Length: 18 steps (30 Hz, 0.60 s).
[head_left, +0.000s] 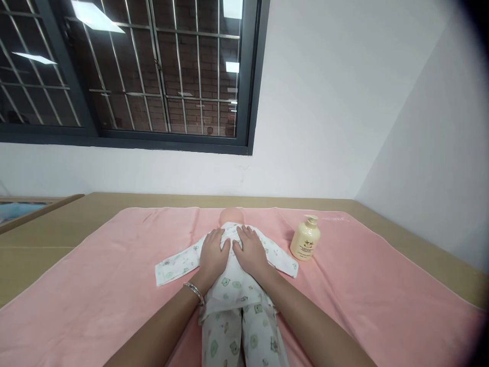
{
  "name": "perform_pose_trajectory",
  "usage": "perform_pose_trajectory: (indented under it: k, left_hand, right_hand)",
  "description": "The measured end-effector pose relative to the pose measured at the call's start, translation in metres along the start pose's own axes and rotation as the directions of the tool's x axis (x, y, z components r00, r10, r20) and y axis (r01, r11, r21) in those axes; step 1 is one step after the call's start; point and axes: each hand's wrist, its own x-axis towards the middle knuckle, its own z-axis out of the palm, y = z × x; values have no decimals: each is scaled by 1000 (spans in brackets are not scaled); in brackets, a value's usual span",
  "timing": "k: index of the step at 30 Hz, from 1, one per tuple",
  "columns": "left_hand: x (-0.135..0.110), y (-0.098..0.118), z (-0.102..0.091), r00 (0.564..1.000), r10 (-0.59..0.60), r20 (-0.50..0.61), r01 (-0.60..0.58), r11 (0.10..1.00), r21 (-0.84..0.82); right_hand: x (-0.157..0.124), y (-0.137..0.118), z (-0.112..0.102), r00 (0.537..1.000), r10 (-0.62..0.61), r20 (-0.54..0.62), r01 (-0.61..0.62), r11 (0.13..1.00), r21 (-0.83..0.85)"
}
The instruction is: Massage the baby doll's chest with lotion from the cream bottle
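Observation:
A baby doll [231, 216] in white printed pyjamas [237, 300] lies on its back on a pink towel [114, 285], head away from me. My left hand [213, 254] rests flat on the doll's chest, fingers stretched out; a bracelet [194, 292] circles its wrist. My right hand [250, 251] lies flat beside it on the chest, fingers spread. Both hands touch the shirt and hold nothing. The doll's sleeves spread out to either side.
A cream pump bottle [305, 238] stands upright on the towel, right of the doll. The towel covers a tan table [57, 229] against a white wall. A barred window [153, 76] is above. Another table edge [38, 209] shows at far left.

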Motion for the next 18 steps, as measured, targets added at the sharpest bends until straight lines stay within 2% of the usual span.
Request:
perform_pose_trajectory:
  k: [18]
  left_hand:
    - [0,1,0,1000,-4,-23,3,999,-35]
  right_hand:
    - [0,0,1,1000,-4,2,4,1000,-16]
